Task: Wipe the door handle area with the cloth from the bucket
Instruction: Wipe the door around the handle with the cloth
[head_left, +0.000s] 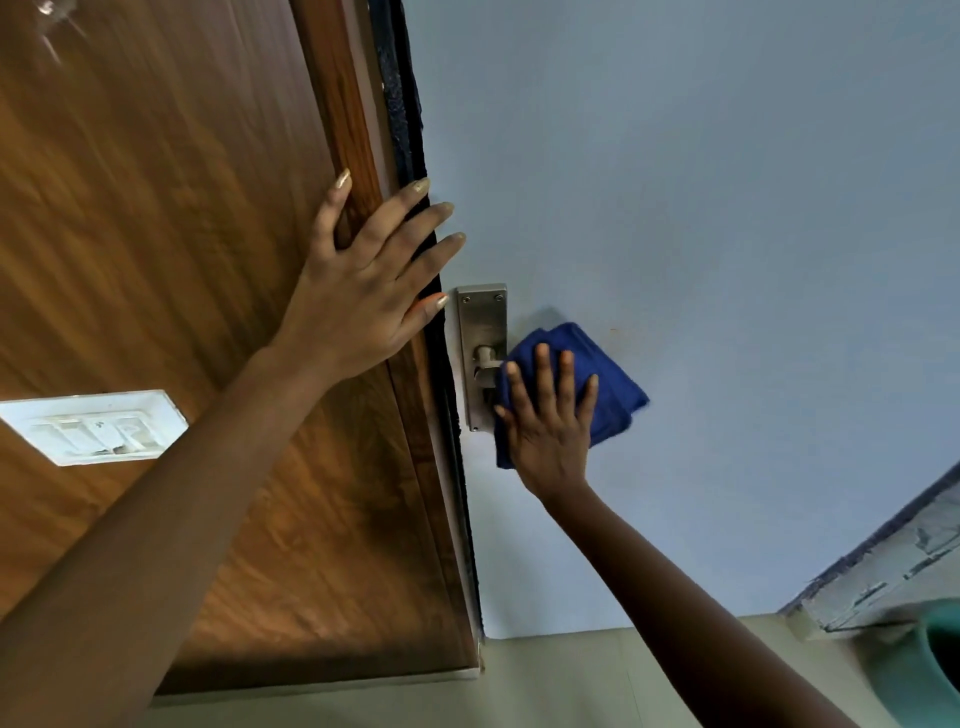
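right hand (548, 421) presses flat, fingers spread, on the blue cloth (613, 384) against the door (727, 208), seemingly covering the lever beside the handle plate (483, 332). left hand (363, 291), open, braces the door frame (353, 130). wiping is underway; next, rub across the plate.

Pale blue door (727, 182), steel handle plate (482, 358), blue cloth (613, 384) pressed flat against it

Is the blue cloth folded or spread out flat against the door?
Folded: the cloth shows stacked layers at its right edge, pressed under the right hand beside the handle plate.
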